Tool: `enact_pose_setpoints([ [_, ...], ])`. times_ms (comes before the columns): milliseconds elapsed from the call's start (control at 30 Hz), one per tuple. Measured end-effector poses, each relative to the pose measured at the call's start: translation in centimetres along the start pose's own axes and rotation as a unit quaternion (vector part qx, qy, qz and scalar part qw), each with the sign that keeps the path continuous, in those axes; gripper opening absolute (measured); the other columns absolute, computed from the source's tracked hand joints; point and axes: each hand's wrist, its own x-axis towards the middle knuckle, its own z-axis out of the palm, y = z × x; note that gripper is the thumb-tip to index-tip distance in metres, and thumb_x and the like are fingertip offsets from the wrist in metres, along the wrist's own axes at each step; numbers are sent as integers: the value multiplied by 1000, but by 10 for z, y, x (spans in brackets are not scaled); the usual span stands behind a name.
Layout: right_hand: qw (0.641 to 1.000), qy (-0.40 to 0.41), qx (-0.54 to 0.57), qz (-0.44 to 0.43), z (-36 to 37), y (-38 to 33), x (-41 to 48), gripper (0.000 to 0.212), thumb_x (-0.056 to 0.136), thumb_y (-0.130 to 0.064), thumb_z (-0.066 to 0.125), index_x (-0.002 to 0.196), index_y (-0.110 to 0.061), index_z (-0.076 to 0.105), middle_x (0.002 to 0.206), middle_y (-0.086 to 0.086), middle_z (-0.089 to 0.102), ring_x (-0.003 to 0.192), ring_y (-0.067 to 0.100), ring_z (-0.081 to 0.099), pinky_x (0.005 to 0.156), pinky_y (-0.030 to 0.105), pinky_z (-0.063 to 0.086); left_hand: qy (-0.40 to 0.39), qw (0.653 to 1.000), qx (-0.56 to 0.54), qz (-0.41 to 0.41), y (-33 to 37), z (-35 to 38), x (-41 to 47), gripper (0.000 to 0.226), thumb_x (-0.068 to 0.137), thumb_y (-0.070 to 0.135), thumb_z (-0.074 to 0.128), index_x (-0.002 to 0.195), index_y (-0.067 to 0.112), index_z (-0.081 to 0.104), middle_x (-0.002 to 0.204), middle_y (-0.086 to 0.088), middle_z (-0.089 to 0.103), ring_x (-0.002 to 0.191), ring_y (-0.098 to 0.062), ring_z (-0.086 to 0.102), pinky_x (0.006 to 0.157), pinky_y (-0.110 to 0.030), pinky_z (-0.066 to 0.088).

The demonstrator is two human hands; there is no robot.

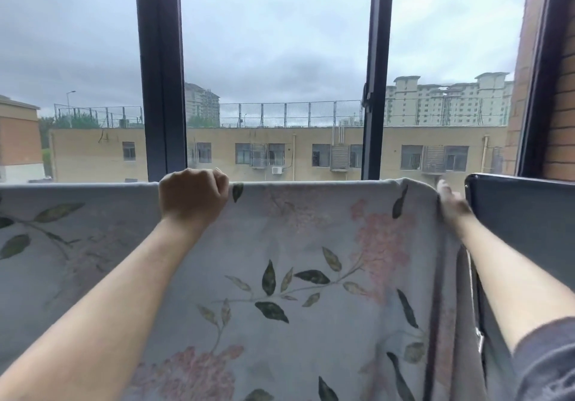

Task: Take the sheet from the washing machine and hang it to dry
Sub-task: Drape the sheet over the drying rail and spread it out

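A pale grey sheet (311, 245) printed with pink flowers and dark leaves hangs across the lower half of the view, its top edge running level in front of a window. My left hand (193, 193) grips the top edge near the middle, fingers curled over it. At the sheet's right corner my right hand (451, 203) is blurred and holds the fabric's side edge. Whatever bar or line carries the sheet is hidden under it.
Behind the sheet stands a window with dark frames (160, 73) and a second upright (375, 73). An open dark sash (522, 201) juts in at the right, close to my right forearm. A brick wall (560, 120) flanks it. Buildings lie outside.
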Motion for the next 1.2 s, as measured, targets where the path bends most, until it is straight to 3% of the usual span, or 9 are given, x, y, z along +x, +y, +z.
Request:
enact_pose_setpoints([
  [67,992,11,104,77,3,32,-6,64,98,-50,29,130,0,51,129,18,53,115,28,50,93,34,38,4,1000,-1,1,0,1,0,50,83,29,29,50,5,58,50,-18,57,46,-24,37,54,-28,34],
  [200,981,53,147,113,11,48,-16,61,97,-47,27,130,-2,52,134,16,51,120,31,49,96,34,36,30,1000,-9,5,5,3,-3,52,82,29,27,47,5,58,44,-17,53,42,-22,33,53,-26,33],
  [300,982,59,142,109,11,43,-17,56,100,-38,25,128,2,52,131,22,52,114,31,51,89,32,36,25,1000,-11,2,5,3,-2,51,83,28,30,48,4,59,45,-17,53,43,-22,34,54,-27,33],
  [500,977,90,139,131,13,46,-17,56,101,-35,24,132,6,46,138,24,46,125,34,45,97,34,35,16,1000,-7,-1,7,1,-3,51,84,28,31,52,2,61,49,-19,55,46,-23,35,55,-29,33],
  [667,974,90,125,167,20,54,-22,54,98,-32,24,122,7,53,130,27,52,116,37,50,84,37,36,-6,1000,7,-2,6,-2,-3,52,89,28,31,60,1,65,57,-21,60,50,-25,38,58,-30,34],
  [867,974,69,47,212,24,66,-38,54,101,-28,17,127,8,48,135,32,45,125,40,43,100,41,33,-16,1000,12,23,3,-1,-2,55,89,29,29,56,-1,61,57,-22,60,49,-27,44,57,-30,34],
  [967,982,131,10,135,18,47,-41,47,100,-28,21,128,0,49,133,27,49,123,41,44,103,45,30,-15,999,10,48,4,2,-1,54,84,33,25,55,4,61,55,-18,60,48,-24,39,56,-28,31],
  [1067,981,180,-58,-36,24,5,-47,42,97,-33,25,126,-13,48,135,14,49,125,31,42,107,49,23,1,996,-19,84,4,5,-2,51,83,33,20,60,8,59,50,-14,57,44,-24,41,54,-27,29],
  [1200,937,130,-154,-284,64,-64,-78,33,98,-26,34,127,-19,48,138,3,47,130,22,41,114,51,9,8,991,-32,129,0,5,-3,36,82,31,19,73,12,47,55,-8,55,46,-22,39,61,-33,33],
])
